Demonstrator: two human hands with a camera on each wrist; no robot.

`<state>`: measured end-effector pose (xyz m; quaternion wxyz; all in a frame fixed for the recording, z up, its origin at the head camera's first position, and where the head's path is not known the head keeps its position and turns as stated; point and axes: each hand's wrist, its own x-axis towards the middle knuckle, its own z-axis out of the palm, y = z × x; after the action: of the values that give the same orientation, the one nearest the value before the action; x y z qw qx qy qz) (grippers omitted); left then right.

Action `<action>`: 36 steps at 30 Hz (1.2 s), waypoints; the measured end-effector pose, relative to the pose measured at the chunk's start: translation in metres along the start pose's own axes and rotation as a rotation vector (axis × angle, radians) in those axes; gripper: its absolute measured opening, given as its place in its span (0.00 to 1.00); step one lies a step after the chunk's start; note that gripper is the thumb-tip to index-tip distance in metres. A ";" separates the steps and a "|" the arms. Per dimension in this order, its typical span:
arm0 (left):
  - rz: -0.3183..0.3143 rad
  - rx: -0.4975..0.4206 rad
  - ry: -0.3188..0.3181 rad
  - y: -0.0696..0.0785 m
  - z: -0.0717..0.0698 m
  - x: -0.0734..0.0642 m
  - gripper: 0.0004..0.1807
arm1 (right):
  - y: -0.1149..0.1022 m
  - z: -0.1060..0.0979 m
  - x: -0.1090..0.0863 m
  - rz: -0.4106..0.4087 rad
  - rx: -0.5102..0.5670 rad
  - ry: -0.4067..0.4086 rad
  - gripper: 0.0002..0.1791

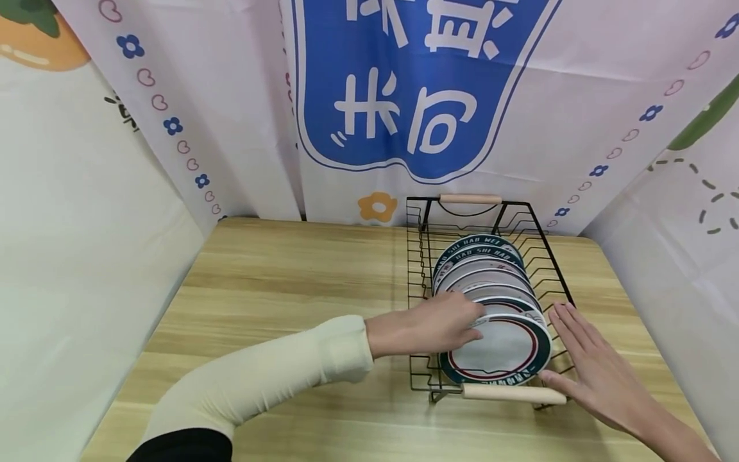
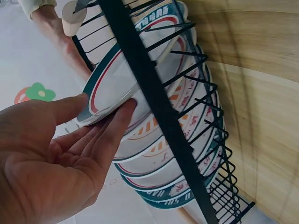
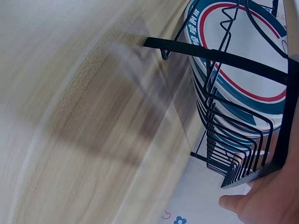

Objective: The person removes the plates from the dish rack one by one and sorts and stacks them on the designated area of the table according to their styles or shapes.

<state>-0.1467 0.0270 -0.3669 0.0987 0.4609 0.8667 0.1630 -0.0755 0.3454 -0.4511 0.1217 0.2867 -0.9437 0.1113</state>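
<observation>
A black wire dish rack (image 1: 514, 393) with pale wooden handles holds several plates standing in a row. The frontmost plate (image 1: 496, 353) is white with a dark green rim and a red ring. My left hand (image 1: 433, 321) pinches its upper left edge; in the left wrist view the thumb lies on the face of this plate (image 2: 114, 77) and the fingers are behind it. Straight-fingered, my right hand (image 1: 600, 372) rests along the rack's right side near the front corner. Behind the front plate, other patterned plates (image 1: 482, 273) lean back in the slots.
The rack stands on a wood-grain table (image 1: 300, 276), toward its right side. A white printed cloth (image 1: 248, 128) with a blue sign hangs behind the table, and pale cloth walls flank both sides. The rack's far wooden handle (image 1: 470, 199) is close to the back cloth.
</observation>
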 end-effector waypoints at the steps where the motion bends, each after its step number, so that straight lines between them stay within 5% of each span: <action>1: -0.002 -0.002 -0.012 0.001 0.000 0.002 0.10 | 0.000 0.000 -0.001 0.001 0.001 0.003 0.58; 15: -0.029 0.045 -0.119 0.003 0.009 0.015 0.09 | -0.002 0.003 -0.006 0.007 0.003 0.021 0.56; 24: -0.037 -0.017 -0.096 0.002 0.011 0.008 0.08 | -0.002 0.003 -0.004 0.023 0.003 0.009 0.56; 36: -0.022 0.010 -0.029 0.003 -0.002 -0.005 0.07 | -0.002 0.002 -0.003 0.041 0.013 0.009 0.57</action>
<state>-0.1420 0.0240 -0.3639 0.1105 0.4541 0.8711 0.1508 -0.0721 0.3447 -0.4537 0.1219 0.2674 -0.9481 0.1213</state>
